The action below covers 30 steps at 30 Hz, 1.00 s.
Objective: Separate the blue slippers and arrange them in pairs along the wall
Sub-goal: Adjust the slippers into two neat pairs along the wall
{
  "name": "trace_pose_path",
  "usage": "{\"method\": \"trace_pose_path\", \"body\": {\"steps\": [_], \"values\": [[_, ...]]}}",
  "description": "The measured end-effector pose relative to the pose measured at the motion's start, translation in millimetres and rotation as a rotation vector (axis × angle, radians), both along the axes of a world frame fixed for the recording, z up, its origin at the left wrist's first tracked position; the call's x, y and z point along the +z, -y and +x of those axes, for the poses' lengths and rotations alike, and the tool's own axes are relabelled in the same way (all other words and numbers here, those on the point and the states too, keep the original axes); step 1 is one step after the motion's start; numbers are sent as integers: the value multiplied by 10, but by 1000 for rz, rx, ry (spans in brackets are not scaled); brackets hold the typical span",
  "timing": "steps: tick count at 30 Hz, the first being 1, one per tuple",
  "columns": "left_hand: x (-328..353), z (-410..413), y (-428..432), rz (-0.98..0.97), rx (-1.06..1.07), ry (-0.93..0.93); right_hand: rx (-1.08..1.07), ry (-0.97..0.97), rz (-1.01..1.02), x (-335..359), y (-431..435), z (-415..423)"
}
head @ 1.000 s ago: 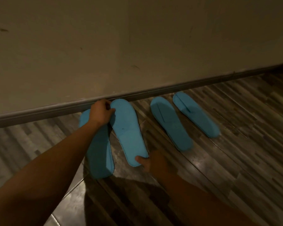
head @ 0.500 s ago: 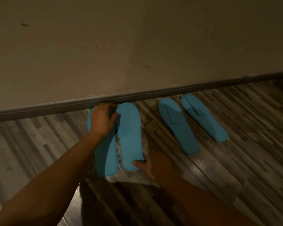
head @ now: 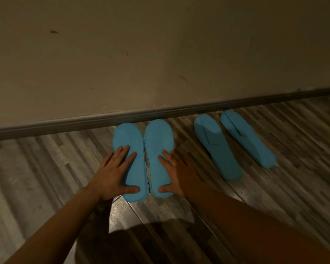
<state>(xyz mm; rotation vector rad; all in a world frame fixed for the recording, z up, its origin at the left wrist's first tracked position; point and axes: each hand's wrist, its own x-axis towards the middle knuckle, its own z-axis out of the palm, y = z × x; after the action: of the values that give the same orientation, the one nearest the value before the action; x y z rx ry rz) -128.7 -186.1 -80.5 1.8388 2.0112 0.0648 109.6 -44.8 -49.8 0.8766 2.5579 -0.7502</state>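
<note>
A: What lies around the hands?

B: 4 blue slippers on the floor (head: pixel 46 178), in 2 pairs along the wall (head: pixel 160 54). The near pair sits about mid-way along the skirting board (head: pixel 65 123): the left slipper (head: pixel 130 141) and the right slipper (head: pixel 159 141) lie flat, side by side, edges almost touching, toes close to the skirting.

A: And the other pair?

B: Off to the right, apart from the first. The third slipper (head: pixel 217 149) and the fourth slipper (head: pixel 250 140) both lie slanted, toes toward the skirting and heels swung right, with a strip of floor between them. Each shows a fold line across its upper.

A: The hands?

B: The left hand (head: pixel 114 172) lies flat with fingers spread wide, covering the outer edge of the left slipper, thumb across its heel end. The right hand (head: pixel 176 172) mirrors it, splayed open on the outer edge of the right slipper, thumb on the heel. Neither grips anything; both press down, palms flat.

A: Anything in the way?

B: Nothing stands between the 2 pairs but bare boards. Both forearms reach in from the bottom edge, and a dark shadow falls on the floor under them.

A: The room?

B: Dim. The floor is grey-brown wood-pattern planking with some sheen; the wall is plain beige with a few dark scuffs, ending in a grey skirting board.
</note>
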Motion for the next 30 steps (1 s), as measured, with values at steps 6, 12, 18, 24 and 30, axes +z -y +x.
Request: {"method": "trace_pose_path", "body": {"steps": [6,12,18,24,30], "values": [[77,13,-1,6,23,23,19,-7,12,27,4,-5],[530,120,-428,142,116,142,102,49,71,501,-557,325],[1136,570,-1645,183,249,380,-377,34,117,896,-1313,1255],[1021,1195,-2638,28,363,416,-830,9,-34,594,-1404,1808],[354,1585,-2758,-54,500,398,-1127,-45,-239,189,-1117,2001]]}}
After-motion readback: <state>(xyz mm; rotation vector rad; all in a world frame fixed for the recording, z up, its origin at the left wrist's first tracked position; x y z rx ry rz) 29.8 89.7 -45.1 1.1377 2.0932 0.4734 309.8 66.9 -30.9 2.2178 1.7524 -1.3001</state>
